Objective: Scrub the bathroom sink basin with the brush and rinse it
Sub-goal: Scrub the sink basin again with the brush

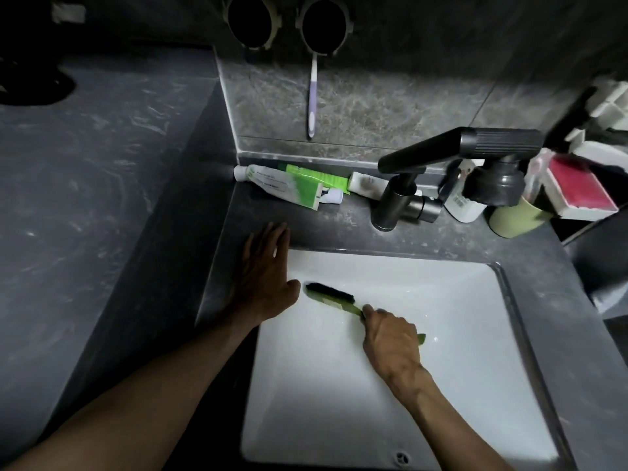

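Observation:
The white rectangular sink basin [458, 351] is set into a dark grey counter. My right hand [390, 338] grips the green handle of a brush [331, 297] whose black bristles lie against the basin's upper left wall. My left hand [266, 270] rests flat, fingers straight, on the counter at the basin's left rim. A dark faucet [424, 158] stands behind the basin, its spout pointing left; I see no water running.
Toothpaste tubes [292, 185] lie on the back ledge. A purple toothbrush [312, 96] hangs on the tiled wall under two round holders. A pale green cup [513, 219], a white bottle [462, 205] and a red-and-white box [577, 188] crowd the right of the faucet.

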